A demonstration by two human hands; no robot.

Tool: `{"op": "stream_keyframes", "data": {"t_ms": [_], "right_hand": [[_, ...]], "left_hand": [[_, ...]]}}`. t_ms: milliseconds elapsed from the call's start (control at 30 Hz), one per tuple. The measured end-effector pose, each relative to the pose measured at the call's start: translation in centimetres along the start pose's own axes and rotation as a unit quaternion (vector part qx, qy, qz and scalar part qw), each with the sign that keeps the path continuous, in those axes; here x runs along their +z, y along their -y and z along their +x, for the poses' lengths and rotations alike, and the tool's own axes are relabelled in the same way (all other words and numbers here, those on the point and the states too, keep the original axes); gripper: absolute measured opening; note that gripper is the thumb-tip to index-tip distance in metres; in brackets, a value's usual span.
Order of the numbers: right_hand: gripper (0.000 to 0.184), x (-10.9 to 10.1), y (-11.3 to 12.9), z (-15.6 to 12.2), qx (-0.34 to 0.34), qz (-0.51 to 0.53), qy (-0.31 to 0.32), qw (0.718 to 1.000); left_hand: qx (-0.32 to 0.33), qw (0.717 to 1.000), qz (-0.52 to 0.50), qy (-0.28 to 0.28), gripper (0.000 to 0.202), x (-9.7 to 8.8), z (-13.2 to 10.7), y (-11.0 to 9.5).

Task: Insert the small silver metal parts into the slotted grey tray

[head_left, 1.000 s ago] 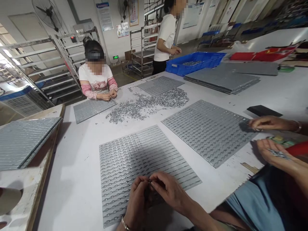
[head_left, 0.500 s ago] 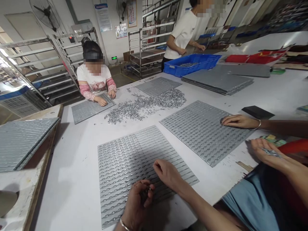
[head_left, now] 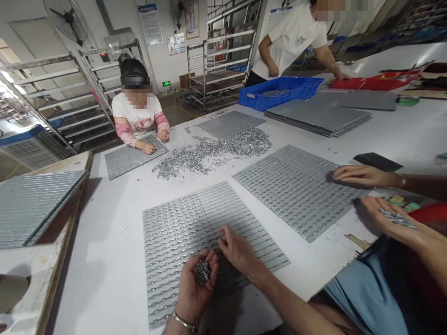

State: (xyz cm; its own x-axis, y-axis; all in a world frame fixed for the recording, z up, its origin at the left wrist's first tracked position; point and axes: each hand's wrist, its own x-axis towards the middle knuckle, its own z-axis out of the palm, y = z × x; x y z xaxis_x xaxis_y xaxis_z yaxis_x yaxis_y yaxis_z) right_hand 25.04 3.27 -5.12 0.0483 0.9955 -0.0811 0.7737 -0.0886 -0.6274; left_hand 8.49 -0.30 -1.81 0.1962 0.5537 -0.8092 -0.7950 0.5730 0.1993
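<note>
My left hand (head_left: 199,281) is cupped palm up above the near edge of a grey grooved sheet (head_left: 174,232), with a small heap of shiny, pointed metal pieces (head_left: 203,272) in the palm. Just to its right, my right hand (head_left: 237,249) is over the middle of the same sheet, fingers bent inward at the border of the filled rows. What its fingertips hold, if anything, is too small to make out. Similar pieces line the grooves on the sheet's left part; bare grooves show at its upper right.
Beyond the sheet lies a pile of loose metal pieces (head_left: 209,151). To the right, a co-worker's hands (head_left: 366,176) work at another sheet (head_left: 293,190). A person sits across the table. Stacked sheets (head_left: 317,114) and a blue crate (head_left: 256,100) stand at the back.
My left hand has opened upward, showing the pieces in its palm. My right hand has shifted slightly left and up. The standing person leans right, reaching to a red item.
</note>
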Motion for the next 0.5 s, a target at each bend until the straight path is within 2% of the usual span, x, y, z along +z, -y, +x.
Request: {"op": "stream_keyframes", "data": {"t_ms": [67,133,200,267,367,500], "right_hand": [[0.022,-0.9,0.2,-0.9,-0.032,0.071,-0.033,0.996],[0.019,-2.2,0.7,-2.1,-0.098,0.125,-0.055,0.986],[0.021,-3.5,1.5,-3.3,-0.173,0.144,-0.031,0.974],[0.021,-4.4,2.3,-4.2,-0.22,0.129,0.015,0.967],[0.023,-4.9,3.2,-4.8,-0.231,0.072,0.046,0.969],[0.022,-4.5,3.8,-4.8,-0.218,-0.001,0.072,0.973]], "left_hand": [[0.013,0.999,-0.017,0.025,0.019,0.1,-0.3,0.0],[0.011,0.998,-0.018,0.056,0.02,0.2,-0.6,0.1],[0.016,0.997,-0.007,0.081,0.018,0.3,-0.9,0.2],[0.024,0.995,0.013,0.097,0.015,0.4,-1.2,0.4],[0.028,0.994,0.029,0.101,0.015,0.4,-1.2,0.8],[0.026,0.994,0.014,0.108,0.013,0.3,-0.8,1.4]]}}
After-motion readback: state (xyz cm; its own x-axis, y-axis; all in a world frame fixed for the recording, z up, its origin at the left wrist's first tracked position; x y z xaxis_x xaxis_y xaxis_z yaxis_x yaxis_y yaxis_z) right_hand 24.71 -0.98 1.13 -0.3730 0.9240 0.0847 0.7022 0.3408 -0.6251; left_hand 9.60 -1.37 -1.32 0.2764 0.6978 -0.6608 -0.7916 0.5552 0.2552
